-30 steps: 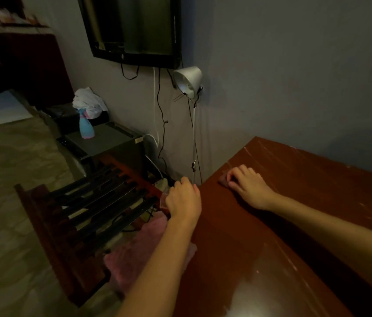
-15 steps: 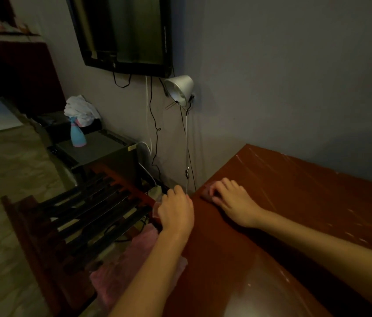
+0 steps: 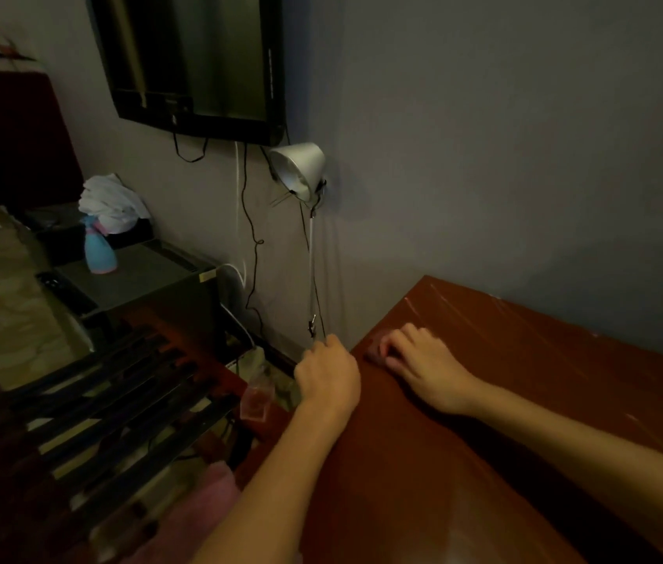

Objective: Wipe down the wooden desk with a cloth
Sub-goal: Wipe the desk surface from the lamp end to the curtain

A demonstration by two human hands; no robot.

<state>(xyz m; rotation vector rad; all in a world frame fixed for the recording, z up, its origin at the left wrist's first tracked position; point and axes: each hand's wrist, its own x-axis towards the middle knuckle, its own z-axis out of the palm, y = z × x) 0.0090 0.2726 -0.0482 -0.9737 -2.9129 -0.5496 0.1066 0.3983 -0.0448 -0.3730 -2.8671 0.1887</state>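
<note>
The reddish-brown wooden desk (image 3: 525,400) fills the lower right, glossy and streaked. My right hand (image 3: 423,360) lies on it near the far left corner, fingers slightly bent, fingertips on a small pinkish patch (image 3: 374,352) that I cannot identify. Knuckles up, my left hand (image 3: 328,378) hovers at the desk's left edge. Its fingers curl downward out of sight, so whether it holds anything is hidden. A pink cloth (image 3: 199,506) lies low beside the desk, under my left forearm; neither hand touches it.
A dark slatted chair (image 3: 89,421) stands left of the desk, with a small clear bag-like thing (image 3: 256,400) by it. A clip lamp (image 3: 299,173) and cables hang on the wall under a television (image 3: 199,63). A blue spray bottle (image 3: 98,250) stands on a low cabinet.
My left hand has shifted right, up to the desk's edge and closer to my right hand. The right hand has stayed at the corner. The view has drifted slightly.
</note>
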